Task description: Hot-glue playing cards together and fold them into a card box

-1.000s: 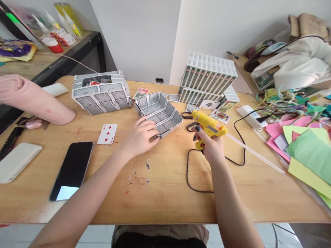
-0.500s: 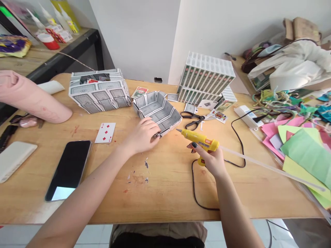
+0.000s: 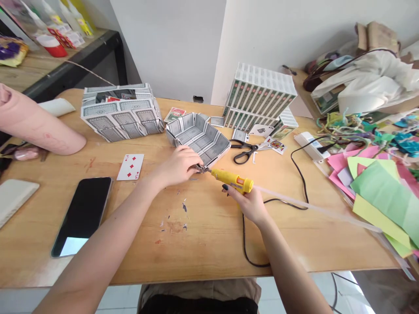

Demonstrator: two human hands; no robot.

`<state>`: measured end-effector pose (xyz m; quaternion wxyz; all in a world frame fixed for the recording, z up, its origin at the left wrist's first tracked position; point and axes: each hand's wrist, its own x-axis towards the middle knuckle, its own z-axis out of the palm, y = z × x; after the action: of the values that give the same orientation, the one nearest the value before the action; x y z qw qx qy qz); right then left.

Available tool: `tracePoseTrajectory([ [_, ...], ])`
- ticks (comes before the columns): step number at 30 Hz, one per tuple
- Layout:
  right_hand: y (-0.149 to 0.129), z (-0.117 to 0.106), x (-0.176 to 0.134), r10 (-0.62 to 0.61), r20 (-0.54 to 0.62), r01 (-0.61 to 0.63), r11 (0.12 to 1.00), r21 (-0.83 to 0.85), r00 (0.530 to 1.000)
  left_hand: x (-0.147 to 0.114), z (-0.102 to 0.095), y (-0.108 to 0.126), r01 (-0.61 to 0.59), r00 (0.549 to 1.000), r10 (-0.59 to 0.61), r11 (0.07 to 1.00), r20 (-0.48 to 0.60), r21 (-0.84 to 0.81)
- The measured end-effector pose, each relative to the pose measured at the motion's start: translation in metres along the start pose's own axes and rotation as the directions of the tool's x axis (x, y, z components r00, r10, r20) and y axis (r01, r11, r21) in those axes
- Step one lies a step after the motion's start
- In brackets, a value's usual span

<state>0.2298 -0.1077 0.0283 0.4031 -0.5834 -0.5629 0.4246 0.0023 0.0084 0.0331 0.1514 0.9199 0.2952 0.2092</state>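
Observation:
My left hand (image 3: 178,166) is closed on the near corner of an open tray made of playing cards (image 3: 199,137), its fingers wrapped over the edge. My right hand (image 3: 249,203) grips a yellow glue gun (image 3: 232,180), with a long clear glue stick (image 3: 314,207) coming out of its back. The glue gun's nozzle is at the tray's near corner, close beside my left fingertips; whether it touches cannot be made out. Black-handled scissors (image 3: 244,151) lie right of the tray. A three of diamonds card (image 3: 130,167) rests to the left.
A larger card-covered box (image 3: 122,115) stands back left, stacked card packs (image 3: 262,96) back right. A phone (image 3: 81,216) and a pink roll (image 3: 42,122) lie left. The black cord (image 3: 304,187), a power strip (image 3: 310,146) and coloured paper (image 3: 381,192) are on the right.
My right hand has moved the glue gun leftward, bringing its nozzle to the tray's near corner. My left hand stays on the tray. The view has shifted slightly.

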Motion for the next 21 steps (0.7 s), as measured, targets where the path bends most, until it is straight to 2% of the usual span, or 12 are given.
tracePoseTrajectory([
  [7, 0.000, 0.006, 0.005, -0.022, -0.095, 0.020, 1.000, -0.021, 0.995, 0.005, -0.004, 0.002, 0.051, 0.998, -0.054, 0.996, -0.040, -0.078],
  [16, -0.005, 0.009, 0.004, -0.057, -0.145, 0.055, 0.998, -0.017, 0.988, 0.007, -0.007, 0.002, 0.064, 0.992, -0.076, 0.992, -0.102, -0.110],
  [21, -0.006, 0.014, -0.001, -0.059, -0.185, 0.030, 0.987, -0.156, 0.981, 0.008, -0.005, 0.003, 0.074, 0.989, -0.087, 0.991, -0.121, -0.109],
])
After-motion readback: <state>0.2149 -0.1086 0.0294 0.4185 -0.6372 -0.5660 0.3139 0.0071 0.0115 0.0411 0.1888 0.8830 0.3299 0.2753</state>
